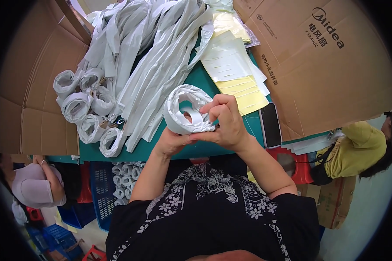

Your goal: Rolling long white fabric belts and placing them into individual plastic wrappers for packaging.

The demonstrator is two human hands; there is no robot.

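Over the near edge of the green table, both my hands hold a coil [178,119] of a white, paper-like wrapped strip, rolled into a wide ring with a hollow middle. My left hand [174,141] is closed round its underside, with a fingertip showing inside the ring. My right hand [228,124] grips its right side, thumb below and fingers bent at the rim. Left of my hands stand several finished-looking white coils [76,106], some with small metal parts beside them. Long loose white strips [161,74] lie in a heap beyond the coil.
Yellow and white sheets [241,93] lie at the far right, with a dark phone [271,126] near them. Cardboard [318,65] walls rise at both sides. Below left, a blue basket [101,195] stands beside more white coils [125,178]. Other people sit left and right.
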